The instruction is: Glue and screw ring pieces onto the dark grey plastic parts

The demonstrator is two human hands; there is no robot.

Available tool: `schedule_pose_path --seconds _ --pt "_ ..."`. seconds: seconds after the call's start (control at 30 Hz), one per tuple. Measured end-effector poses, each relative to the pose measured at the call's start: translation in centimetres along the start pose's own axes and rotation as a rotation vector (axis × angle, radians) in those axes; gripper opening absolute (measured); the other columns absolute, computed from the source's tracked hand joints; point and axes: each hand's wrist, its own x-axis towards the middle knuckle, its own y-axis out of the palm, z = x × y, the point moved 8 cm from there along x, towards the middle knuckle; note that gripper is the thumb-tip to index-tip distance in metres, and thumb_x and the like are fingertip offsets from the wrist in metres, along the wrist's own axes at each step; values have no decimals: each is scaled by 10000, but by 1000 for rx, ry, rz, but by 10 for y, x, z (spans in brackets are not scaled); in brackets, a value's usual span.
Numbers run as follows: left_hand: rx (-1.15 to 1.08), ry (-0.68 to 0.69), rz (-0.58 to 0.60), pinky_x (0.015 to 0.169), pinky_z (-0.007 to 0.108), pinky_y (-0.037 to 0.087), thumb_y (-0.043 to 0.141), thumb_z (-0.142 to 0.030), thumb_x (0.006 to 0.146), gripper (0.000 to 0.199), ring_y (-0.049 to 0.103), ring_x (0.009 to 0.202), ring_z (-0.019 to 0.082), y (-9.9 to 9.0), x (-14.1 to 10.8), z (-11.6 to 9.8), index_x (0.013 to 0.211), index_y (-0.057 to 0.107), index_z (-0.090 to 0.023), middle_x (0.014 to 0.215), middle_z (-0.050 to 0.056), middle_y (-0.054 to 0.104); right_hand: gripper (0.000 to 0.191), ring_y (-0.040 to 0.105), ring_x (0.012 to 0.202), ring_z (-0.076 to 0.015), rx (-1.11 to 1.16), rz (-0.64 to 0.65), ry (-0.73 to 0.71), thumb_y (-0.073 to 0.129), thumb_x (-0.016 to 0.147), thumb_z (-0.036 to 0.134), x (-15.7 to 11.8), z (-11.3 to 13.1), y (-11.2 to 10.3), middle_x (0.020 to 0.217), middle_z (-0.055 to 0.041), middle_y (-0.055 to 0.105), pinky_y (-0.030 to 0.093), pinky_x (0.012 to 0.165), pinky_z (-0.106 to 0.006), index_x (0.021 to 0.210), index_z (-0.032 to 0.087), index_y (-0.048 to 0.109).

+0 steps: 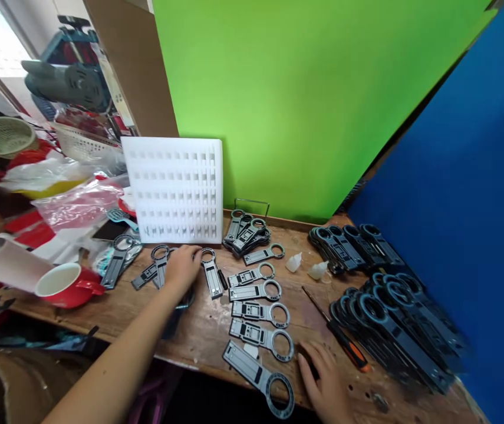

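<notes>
Bare left arm (123,356) outstretched, bare left hand (181,270) back uppermost, fingers bent; bare right hand (328,386) lower, fingers loosely curled.

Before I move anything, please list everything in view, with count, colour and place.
Table: one, brown, foreground
Ring-ended parts: six, grey, central column
Loose parts: partly hidden, grey, left of column
Stacked parts: uncountable, dark grey, right and back
Foam block: one, white, back
Screwdriver: one, black-orange, right of column
Pointed pieces: two, whitish, behind screwdriver
Mug: one, red, left
Flask: one, pink, left of mug
Panels: two, green and blue, back and right
Baskets: two, pale, back left
Machine: one, grey, back left
Bags and clutter: uncountable, mixed, left
Left hand: one, bare, over loose parts
Right hand: one, bare, beside nearest column part
</notes>
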Motion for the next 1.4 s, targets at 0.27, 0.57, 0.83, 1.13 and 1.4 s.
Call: schedule_pose_path --seconds 0.27,0.57,0.83,1.13,1.4 --pt "-46 -296 46 873 442 468 497 -428 866 347 596 979 202 18 72 55 1067 589 -160 1084 79 631 277 680 848 -234 -71 -70 -98 458 889 369 5 8 -4 927 -93 708 591 713 -374 975 202 662" --pt "-180 -380 31 810 389 474 494 -452 847 343 624 902 199 20 72 66 977 631 -166 989 72 679 243 683 834 -219 -32 -58 -103 473 888 332 7 12 -6 913 -85 709 589 703 -342 998 199 644" --pt "-307 -292 -86 773 330 468 447 -518 798 441 645 899 249 -28 9 37 997 661 -188 938 79 723 192 648 861 -195 9 -71 -61 496 876 249 8 12 -11 929 -74 684 554 740 -325 1025 200 607" --pt "-690 -107 407 782 333 513 552 -520 738 368 665 845 225 58 -140 -65 870 698 -209 881 37 743 348 551 937 -237 -3 247 -316 618 780 476 -20 75 2 1008 -54 649 420 851 -419 1038 243 608" --pt "-636 59 501 810 338 515 530 -437 814 252 668 865 203 76 -188 -96 870 689 -249 902 12 737 365 534 1043 -228 225 230 18 556 843 320 -14 52 -8 1130 -96 614 425 908 -391 1190 208 550"
